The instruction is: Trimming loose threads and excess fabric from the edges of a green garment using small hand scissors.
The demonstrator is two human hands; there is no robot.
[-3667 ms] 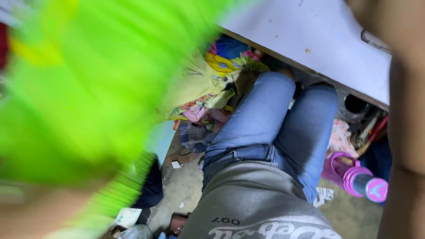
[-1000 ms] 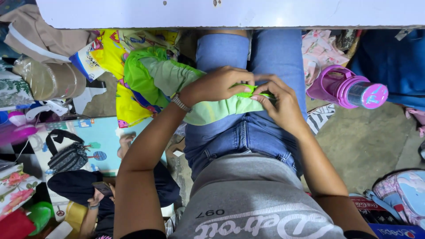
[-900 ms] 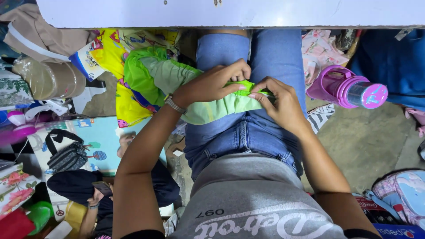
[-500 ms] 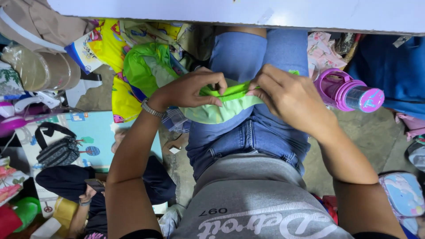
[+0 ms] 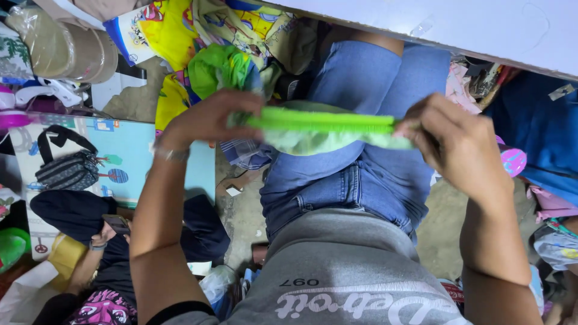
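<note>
Hands were what I watched first: my left hand (image 5: 208, 117) and my right hand (image 5: 460, 147) were raised above my lap, each gripping one end of a bright green cloth (image 5: 325, 126). The cloth was stretched flat between them, its folded top edge running almost level from one hand to the other, with a paler green part sagging just below. The left fingers were curled tight around the cloth's left end; the right fingers were bunched together and pinched its right end, though the fingertips themselves were hidden behind the hand. A bracelet (image 5: 171, 154) sat on my left wrist. The cloth hung over my blue jeans (image 5: 361, 180), well clear of the floor. Beyond my knees I saw the edge of a white table (image 5: 481, 27). To my left lay a heap of yellow printed fabric (image 5: 180, 24), a small black bag (image 5: 69, 168) on a light blue mat (image 5: 138, 162), and a pink bottle (image 5: 512, 159) showed just past my right hand.
</note>
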